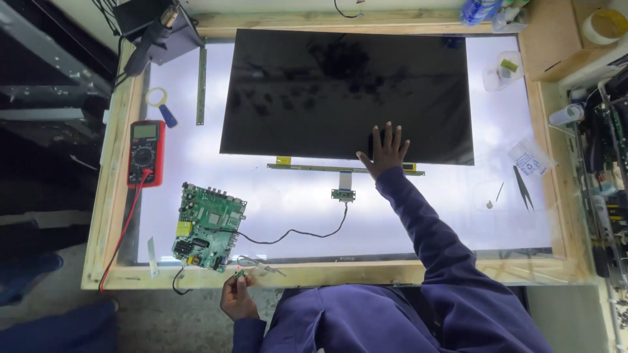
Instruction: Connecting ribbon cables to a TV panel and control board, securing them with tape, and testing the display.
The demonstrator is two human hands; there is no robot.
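Note:
A large black display panel (340,91) lies flat on a lit white work surface (458,209) framed in wood. My right hand (386,151) rests flat on the panel's lower edge, fingers spread. A thin strip board (314,168) runs under the panel, with a ribbon down to a tiny board (343,194). A black cable (288,234) leads from it to a green circuit board (208,227). My left hand (238,297) pinches a small green component with thin wires (243,275) at the front edge.
A red multimeter (145,151) sits at the left with a red lead trailing off the table. A metal strip (201,85), yellow tape ring (156,97), tweezers (523,187), small plastic bags (528,159) and a cup (502,70) lie around. Clutter lines the right side.

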